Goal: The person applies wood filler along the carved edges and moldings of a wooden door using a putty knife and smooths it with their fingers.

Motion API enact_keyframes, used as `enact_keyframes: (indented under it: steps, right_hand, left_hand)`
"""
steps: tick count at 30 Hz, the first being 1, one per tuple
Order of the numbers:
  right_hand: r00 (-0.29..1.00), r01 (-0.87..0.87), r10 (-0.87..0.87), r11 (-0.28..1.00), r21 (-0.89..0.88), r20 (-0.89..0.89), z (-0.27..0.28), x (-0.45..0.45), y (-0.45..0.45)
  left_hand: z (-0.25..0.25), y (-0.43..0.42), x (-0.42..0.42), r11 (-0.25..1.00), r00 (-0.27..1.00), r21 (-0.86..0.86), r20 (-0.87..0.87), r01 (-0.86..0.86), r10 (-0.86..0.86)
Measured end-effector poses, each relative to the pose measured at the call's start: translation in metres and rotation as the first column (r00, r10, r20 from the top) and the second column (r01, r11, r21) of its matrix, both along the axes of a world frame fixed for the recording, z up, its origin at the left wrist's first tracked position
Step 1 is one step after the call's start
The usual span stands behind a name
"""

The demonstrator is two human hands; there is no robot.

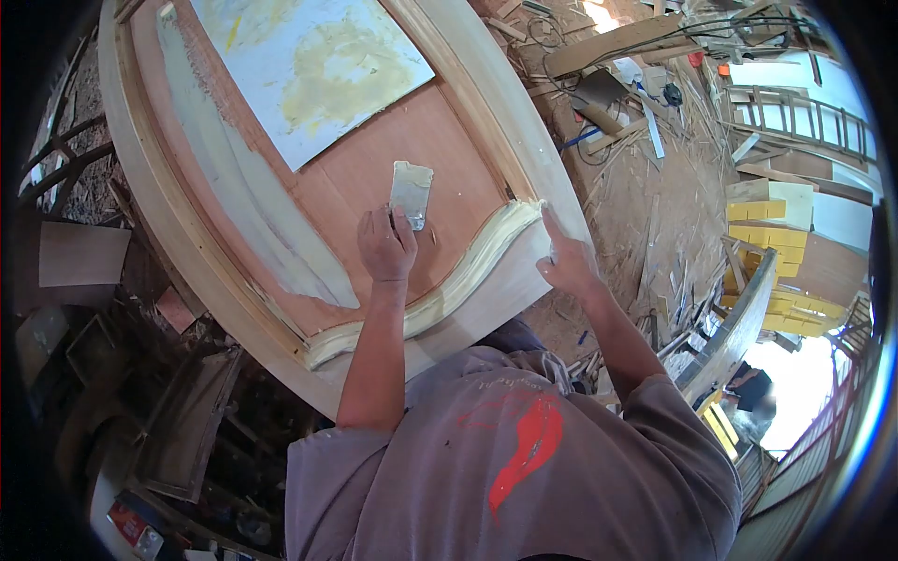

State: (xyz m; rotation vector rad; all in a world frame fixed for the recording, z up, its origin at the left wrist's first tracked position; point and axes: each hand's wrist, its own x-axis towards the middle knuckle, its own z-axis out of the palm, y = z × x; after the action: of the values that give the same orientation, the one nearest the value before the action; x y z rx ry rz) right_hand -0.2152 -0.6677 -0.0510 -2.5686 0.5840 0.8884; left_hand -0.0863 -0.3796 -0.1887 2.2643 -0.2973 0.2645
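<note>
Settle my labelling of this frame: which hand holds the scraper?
The left hand holds the scraper; the right hand points its index finger at the curved trim.

Shirt: I wear a grey-brown T-shirt (421, 486)
Print: red, chilli-like shape (529, 444) on it
Lettering: small, faint (505, 384)
Sleeves: short, loose (678, 425)
Hands: my left hand (386, 248) and right hand (569, 262), bare

The wooden panel (346, 192) looks smooth and matt.

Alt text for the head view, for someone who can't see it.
The left hand holds a smeared scraper over a wooden panel; the right hand extends its index finger to one end of a cream-coated, wavy moulding. A smeared white board lies on the panel.
</note>
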Motion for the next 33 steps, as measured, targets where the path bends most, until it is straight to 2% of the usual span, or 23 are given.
enact_keyframes:
  steps: [8,14,17,20,23,26,33]
  right_hand:
    - [0.993,-0.074,0.062,0.991,-0.115,-0.101,-0.028,-0.014,0.007]
    - [0.983,-0.127,0.113,0.988,-0.088,-0.145,-0.011,-0.01,0.022]
    - [0.984,-0.166,0.159,0.982,-0.091,-0.081,-0.013,-0.022,0.019]
    - [0.989,-0.133,0.131,0.991,-0.027,-0.064,-0.008,-0.027,0.011]
    - [0.98,0.012,-0.013,1.0,0.006,0.201,-0.02,-0.039,0.001]
    - [0.971,0.051,-0.039,0.998,-0.044,0.235,-0.02,-0.025,0.001]
    - [0.996,-0.049,0.052,0.998,-0.045,0.067,-0.029,-0.011,0.005]
  left_hand:
    - [-0.002,-0.001,-0.001,1.0,1.0,0.003,0.007,-0.01,0.01]
    - [-0.001,-0.001,-0.002,1.0,1.0,-0.013,-0.015,-0.012,0.012]
    - [-0.006,-0.001,-0.003,1.0,1.0,0.003,-0.011,-0.007,0.007]
    - [-0.005,0.0,-0.003,1.0,1.0,-0.003,-0.018,-0.01,0.01]
    - [-0.002,0.0,-0.002,1.0,1.0,0.002,-0.019,0.004,-0.003]
    - [-0.003,0.0,-0.002,1.0,1.0,0.006,0.003,-0.002,0.002]
    - [-0.001,-0.001,-0.001,1.0,1.0,-0.012,0.002,-0.005,0.005]
